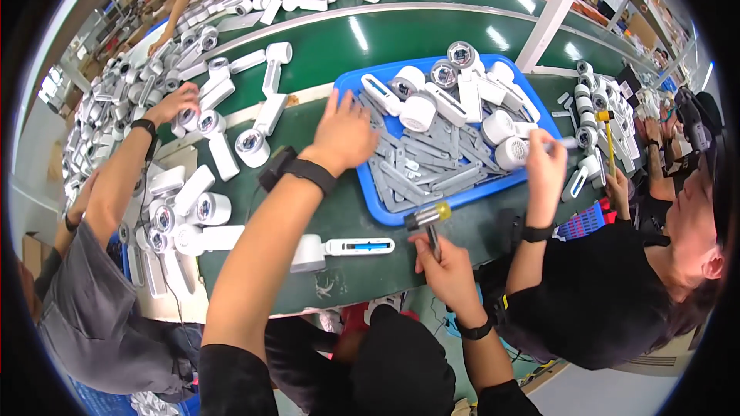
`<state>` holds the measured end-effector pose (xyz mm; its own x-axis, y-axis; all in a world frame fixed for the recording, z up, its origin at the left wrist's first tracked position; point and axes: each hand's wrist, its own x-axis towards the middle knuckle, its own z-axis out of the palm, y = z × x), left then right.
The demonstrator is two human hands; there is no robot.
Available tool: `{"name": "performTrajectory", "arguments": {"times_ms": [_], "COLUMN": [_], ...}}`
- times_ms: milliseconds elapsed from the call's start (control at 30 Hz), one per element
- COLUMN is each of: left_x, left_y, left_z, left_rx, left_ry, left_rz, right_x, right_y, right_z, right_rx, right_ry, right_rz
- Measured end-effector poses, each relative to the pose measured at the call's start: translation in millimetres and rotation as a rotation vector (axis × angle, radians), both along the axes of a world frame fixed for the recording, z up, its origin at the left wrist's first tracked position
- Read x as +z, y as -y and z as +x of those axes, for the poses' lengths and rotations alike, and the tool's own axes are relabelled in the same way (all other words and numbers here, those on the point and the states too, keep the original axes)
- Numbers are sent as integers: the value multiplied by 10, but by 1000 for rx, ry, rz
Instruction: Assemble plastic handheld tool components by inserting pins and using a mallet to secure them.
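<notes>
My left hand (343, 135) reaches over the left rim of a blue tray (378, 204), its fingers stretched out and apart beside the grey plastic strips (416, 158) in it. My right hand (449, 273) is closed round the short handle of a small hammer (428, 217) with a clear yellowish face, held just off the tray's near edge. On the green table between my forearms lies a white plastic part with a round head and a long handle (359, 246); a blue strip shows in its slot. White round-headed parts (418, 112) fill the tray's far side.
A person's hand (546, 169) reaches over the tray's right side. At the left, another person's hand (181, 104) touches a large heap of white parts (116, 112). A green conveyor belt (432, 27) runs behind. A metal post (556, 11) stands beyond the tray.
</notes>
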<state>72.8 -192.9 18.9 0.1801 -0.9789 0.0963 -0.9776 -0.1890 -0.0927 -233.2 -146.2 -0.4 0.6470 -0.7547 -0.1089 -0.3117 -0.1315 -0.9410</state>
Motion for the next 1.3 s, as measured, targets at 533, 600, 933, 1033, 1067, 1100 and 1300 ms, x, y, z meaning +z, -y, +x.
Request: {"name": "performTrajectory", "arguments": {"times_ms": [533, 600, 933, 1033, 1067, 1100, 1300], "left_x": [350, 441, 180, 13, -18, -38, 80], "left_y": [-82, -47, 129, 306, 368, 429, 427], "left_z": [-221, -38, 166, 171, 176, 187, 316], "left_rx": [-239, -71, -126, -316, -315, -315, -239], "left_ry": [-863, -771, -369, -330, -330, -281, -228], "left_rz": [-186, -240, -296, -382, -385, -349, -226], "right_x": [52, 12, -22, -17, -11, -2, 37], "right_y": [-2, 12, 54, 47, 42, 35, 20], "right_z": [-29, -28, -78, -74, -64, -48, -31], "right_rx": [-63, -59, -42, -33, -31, -44, -60], "right_ry": [96, 104, 93, 98, 97, 98, 123], "right_rz": [-12, 2, -9, -12, -15, -10, 8]}}
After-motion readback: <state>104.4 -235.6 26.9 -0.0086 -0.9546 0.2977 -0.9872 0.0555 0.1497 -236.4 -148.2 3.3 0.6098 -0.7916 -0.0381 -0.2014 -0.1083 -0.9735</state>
